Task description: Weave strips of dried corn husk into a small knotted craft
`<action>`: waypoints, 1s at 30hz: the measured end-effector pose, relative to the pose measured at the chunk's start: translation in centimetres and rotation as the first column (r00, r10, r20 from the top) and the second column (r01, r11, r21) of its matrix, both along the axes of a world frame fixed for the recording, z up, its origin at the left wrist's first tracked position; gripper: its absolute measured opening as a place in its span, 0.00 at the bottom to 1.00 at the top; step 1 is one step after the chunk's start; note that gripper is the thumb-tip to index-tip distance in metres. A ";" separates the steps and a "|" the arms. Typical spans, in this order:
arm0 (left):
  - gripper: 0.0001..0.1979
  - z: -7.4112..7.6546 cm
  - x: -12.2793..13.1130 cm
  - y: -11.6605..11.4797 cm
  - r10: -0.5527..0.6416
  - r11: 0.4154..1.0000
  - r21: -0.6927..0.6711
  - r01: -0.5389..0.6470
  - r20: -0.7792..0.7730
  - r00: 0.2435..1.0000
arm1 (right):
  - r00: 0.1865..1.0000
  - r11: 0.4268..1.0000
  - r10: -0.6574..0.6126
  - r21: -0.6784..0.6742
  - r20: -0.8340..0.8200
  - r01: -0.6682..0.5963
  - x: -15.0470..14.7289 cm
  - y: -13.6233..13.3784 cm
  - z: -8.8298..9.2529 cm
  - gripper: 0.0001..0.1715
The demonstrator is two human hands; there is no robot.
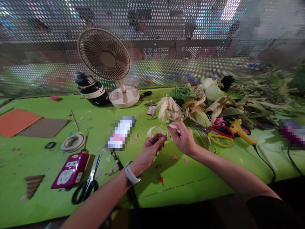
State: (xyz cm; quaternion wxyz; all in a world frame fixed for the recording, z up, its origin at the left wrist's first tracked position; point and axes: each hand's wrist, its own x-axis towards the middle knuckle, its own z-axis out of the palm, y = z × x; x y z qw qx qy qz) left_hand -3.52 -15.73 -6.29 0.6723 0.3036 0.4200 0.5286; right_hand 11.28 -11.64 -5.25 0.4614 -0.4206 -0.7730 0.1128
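A pale strip, seemingly corn husk (153, 129), curls in a loop between my hands above the green table (197, 187). My left hand (150, 151), with a white watch band at the wrist, pinches the strip between thumb and fingers. My right hand (184, 140) has its fingers closed on the same strip, close to the left fingertips. Just beyond lies a bunch of dry corn husks (170, 108) beside a bundle of green strands (183, 93). Scissors with red and yellow handles (221, 135) rest to the right of my right hand.
A yellow glue gun (243, 132) with a cord lies at right, before heaped husks (257, 92). A phone (121, 133), black-handled scissors (89, 181), a purple power strip (71, 170) and a tape roll (73, 142) lie at left. A fan (125, 97) and bottle (92, 90) stand behind.
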 end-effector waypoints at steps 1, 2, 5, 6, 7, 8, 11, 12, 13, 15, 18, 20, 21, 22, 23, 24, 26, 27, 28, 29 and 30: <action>0.14 0.0 0.2 0.0 0.028 1.000 -0.016 -0.027 0.030 0.999 | 1.000 1.000 0.001 0.010 -0.003 -0.001 0.0 0.0 0.0 0.11; 0.14 0.1 0.4 -0.1 0.056 0.998 -0.032 -0.054 0.065 0.996 | 1.000 1.000 0.003 0.016 -0.008 -0.003 -0.1 0.0 0.0 0.11; 0.15 0.2 1.1 -0.4 0.140 0.987 -0.103 -0.124 0.164 0.976 | 0.999 1.000 0.015 0.004 -0.033 -0.015 -0.2 -0.1 0.1 0.11; 0.15 0.2 1.3 -0.6 0.166 0.981 -0.127 -0.144 0.182 0.969 | 0.999 1.000 0.012 -0.017 -0.048 -0.013 -0.3 -0.1 0.1 0.10; 0.16 0.3 1.4 -0.7 0.192 0.976 -0.142 -0.167 0.190 0.963 | 0.997 0.999 0.010 -0.047 -0.071 -0.013 -0.4 -0.1 0.2 0.10; 0.16 0.3 1.6 -0.8 0.218 0.971 -0.145 -0.192 0.190 0.957 | 0.995 0.997 0.009 -0.082 -0.102 -0.017 -0.6 -0.1 0.2 0.10; 0.16 0.3 1.8 -1.0 0.261 0.964 -0.090 -0.249 0.163 0.951 | 0.977 0.983 0.020 -0.176 -0.214 -0.058 -1.0 0.0 0.2 0.10; 0.16 0.3 1.7 -1.0 0.263 0.964 -0.068 -0.256 0.156 0.952 | 0.969 0.979 0.028 -0.189 -0.244 -0.076 -1.1 0.0 0.2 0.10; 0.16 0.1 1.7 -0.9 0.265 0.964 -0.050 -0.260 0.151 0.952 | 0.964 0.977 0.034 -0.194 -0.263 -0.088 -1.2 0.0 0.1 0.10; 0.15 -0.3 1.5 -0.7 0.248 0.969 -0.018 -0.248 0.136 0.959 | 0.966 0.980 0.039 -0.179 -0.256 -0.087 -1.3 0.1 0.0 0.10; 0.13 -0.9 1.1 -0.2 0.167 0.984 0.051 -0.171 0.074 0.983 | 0.982 0.989 0.050 -0.130 -0.183 -0.075 -1.1 0.1 0.0 0.10; 0.13 -1.0 0.9 0.0 0.122 0.988 0.094 -0.123 0.018 0.992 | 0.985 0.990 0.064 -0.116 -0.159 -0.083 -1.0 0.2 0.1 0.11; 0.14 -0.9 0.8 0.0 0.109 0.988 0.112 -0.106 -0.018 0.994 | 0.984 0.989 0.071 -0.118 -0.164 -0.091 -0.9 0.2 0.2 0.11; 0.14 -0.8 0.8 0.0 0.100 0.987 0.134 -0.092 -0.060 0.993 | 0.981 0.988 0.076 -0.123 -0.176 -0.099 -0.8 0.3 0.2 0.12; 0.15 -0.7 0.7 0.0 0.098 0.984 0.157 -0.081 -0.100 0.990 | 0.978 0.986 0.080 -0.129 -0.191 -0.106 -0.8 0.4 0.2 0.13; 0.15 -0.5 0.7 -0.1 0.097 0.981 0.182 -0.071 -0.135 0.986 | 0.975 0.985 0.084 -0.134 -0.206 -0.113 -0.7 0.5 0.2 0.13; 0.15 -0.3 0.7 -0.2 0.091 0.973 0.226 -0.051 -0.172 0.981 | 0.968 0.981 0.092 -0.145 -0.233 -0.129 -0.7 0.7 0.1 0.14; 0.14 -0.2 0.7 -0.3 0.085 0.970 0.240 -0.043 -0.166 0.982 | 0.964 0.979 0.099 -0.149 -0.245 -0.138 -0.7 0.7 0.0 0.15; 0.14 -0.3 0.7 -0.3 0.074 0.969 0.245 -0.035 -0.151 0.986 | 0.960 0.977 0.107 -0.152 -0.258 -0.149 -0.7 0.8 0.0 0.15; 0.14 -0.4 0.7 -0.3 0.064 0.970 0.243 -0.031 -0.130 0.989 | 0.957 0.976 0.113 -0.151 -0.268 -0.157 -0.7 0.8 -0.1 0.15; 0.14 -0.5 0.7 -0.3 0.059 0.972 0.234 -0.033 -0.106 0.993 | 0.954 0.976 0.116 -0.146 -0.275 -0.160 -0.7 0.9 -0.1 0.15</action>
